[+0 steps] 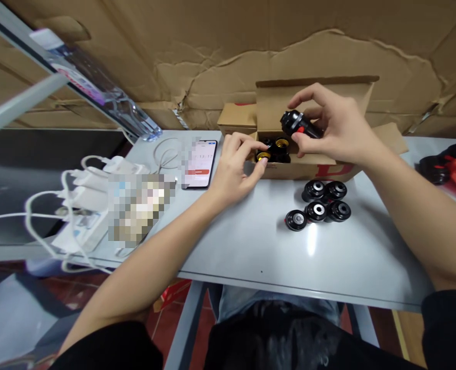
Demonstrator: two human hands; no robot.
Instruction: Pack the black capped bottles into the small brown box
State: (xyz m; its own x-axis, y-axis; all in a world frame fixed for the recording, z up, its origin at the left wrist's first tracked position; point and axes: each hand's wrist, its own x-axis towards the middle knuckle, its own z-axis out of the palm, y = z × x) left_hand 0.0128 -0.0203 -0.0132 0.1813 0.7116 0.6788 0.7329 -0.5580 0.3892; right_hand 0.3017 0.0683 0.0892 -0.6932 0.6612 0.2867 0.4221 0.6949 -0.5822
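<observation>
My right hand (334,123), thumb and fingers closed, holds a black cylindrical part (294,123) tilted above an open cardboard box (308,170). The part has a grey ring and a red spot. My left hand (238,167) is at the box's left end, its thumb by the front wall and its fingertips over the rim, gripping there; the exact contact is partly hidden. Inside the box, beside those fingertips, are several black parts (282,144), some with gold-coloured rings. Several similar black parts (316,210) stand grouped on the grey table (235,246) in front of the box.
Left of my left hand lies a lit phone (200,164). Farther left are white chargers and cables (85,190) on a power strip. A plastic bottle (97,85) leans by the metal frame. Black and red items (451,167) lie at right; cardboard (212,41) lines the back.
</observation>
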